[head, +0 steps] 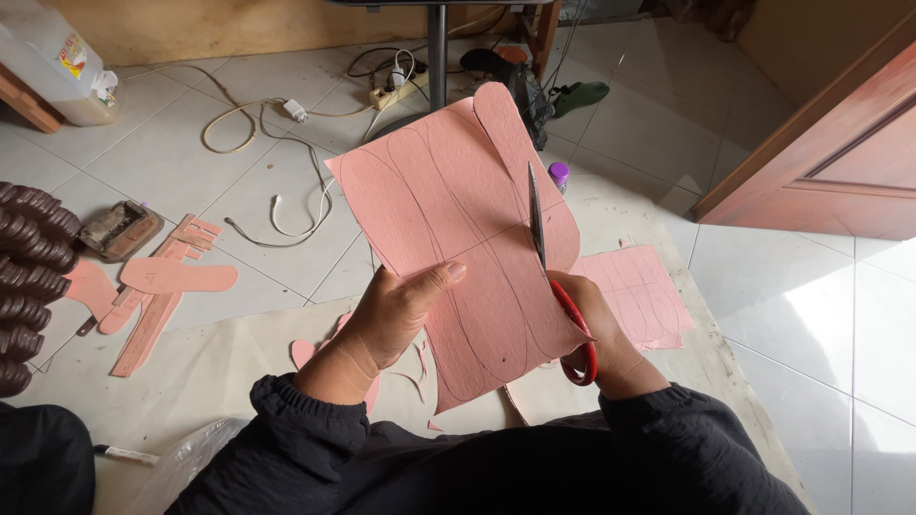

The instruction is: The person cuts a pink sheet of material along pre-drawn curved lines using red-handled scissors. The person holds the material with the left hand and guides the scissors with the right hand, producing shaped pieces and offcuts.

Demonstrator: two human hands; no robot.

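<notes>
My left hand (396,319) grips the lower left of a pink sheet (448,219) marked with pencilled sole-shaped outlines, thumb on top. My right hand (596,334) holds red-handled scissors (549,277) whose blades point up into the sheet along a curved line near its right edge. A partly cut sole shape rises at the sheet's top right. Both sleeves are black.
A second marked pink sheet (639,296) lies on the brown paper mat (219,362) under my hands. Cut pink soles and strips (162,281) lie at left beside a stack of dark brown soles (29,277). Cables and a power strip (396,92) cross the tiled floor; a wooden door (830,153) stands right.
</notes>
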